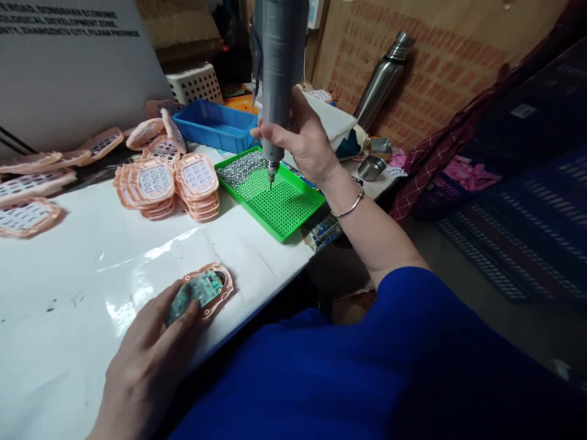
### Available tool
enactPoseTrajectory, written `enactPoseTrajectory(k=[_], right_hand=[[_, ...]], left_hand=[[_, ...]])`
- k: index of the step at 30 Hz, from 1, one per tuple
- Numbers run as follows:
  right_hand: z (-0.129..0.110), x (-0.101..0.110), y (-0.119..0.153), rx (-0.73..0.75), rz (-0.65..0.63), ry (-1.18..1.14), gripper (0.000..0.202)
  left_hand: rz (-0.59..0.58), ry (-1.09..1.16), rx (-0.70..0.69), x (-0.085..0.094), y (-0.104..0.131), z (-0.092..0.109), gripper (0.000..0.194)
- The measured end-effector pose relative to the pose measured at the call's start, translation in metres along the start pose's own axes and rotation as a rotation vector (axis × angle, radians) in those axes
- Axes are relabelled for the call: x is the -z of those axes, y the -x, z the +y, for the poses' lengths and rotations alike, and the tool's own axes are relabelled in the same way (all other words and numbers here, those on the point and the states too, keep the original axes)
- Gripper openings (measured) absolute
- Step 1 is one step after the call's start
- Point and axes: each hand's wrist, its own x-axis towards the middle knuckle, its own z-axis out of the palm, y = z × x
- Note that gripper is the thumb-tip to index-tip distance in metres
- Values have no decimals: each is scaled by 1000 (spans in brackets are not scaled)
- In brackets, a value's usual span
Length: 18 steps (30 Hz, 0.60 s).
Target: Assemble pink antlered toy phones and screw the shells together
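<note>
My right hand [305,137] is wrapped round a grey electric screwdriver [277,73], held upright with its bit pointing down. The bit tip is over a green perforated tray [288,223], whose far left corner holds a heap of small silver screws [243,168]. Near the table's front edge, my left hand [151,348] grips a pink plastic housing [225,282] by its sides. A green circuit board [202,291] lies inside that housing, facing up. The fingers hide the housing's near left part.
Stacked pink panels [153,183] stand left of the tray, with more loose panels [27,217] at far left. Behind are a blue bin [215,125] and a white basket [195,85]. A steel bottle [383,79] and a small metal cup [371,168] stand at right.
</note>
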Motion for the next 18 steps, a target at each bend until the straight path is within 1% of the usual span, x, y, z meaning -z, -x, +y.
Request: enactPoseTrajectory(k=[2, 4, 6, 7, 10, 12, 14, 16, 18], right_hand=[[3, 0, -3, -37, -36, 66, 76], [2, -4, -4, -66, -63, 139, 67], [2, -11, -6, -108, -35, 191, 58], [3, -15, -7, -132, -7, 184, 55], [11, -25, -9, -166, 132, 19, 56], [17, -30, -9, -156, 176, -101, 58], [20, -33, -8, -176, 169, -131, 56], [22, -34, -8, -203, 140, -115, 49], [22, -36, -8, -229, 146, -84, 41]], left_hand=[[-12, -57, -57, -9, -13, 3, 51], [-49, -144, -157, -18, -29, 6, 42], [-62, -222, -248, -24, -42, 11, 32], [-56, -244, -266, -26, -48, 14, 29], [-7, -274, -273, -24, -58, 24, 21], [20, -293, -298, -21, -62, 29, 17], [29, -303, -327, -18, -65, 31, 16], [8, -299, -349, -17, -67, 30, 19], [-7, -282, -351, -17, -66, 27, 20]])
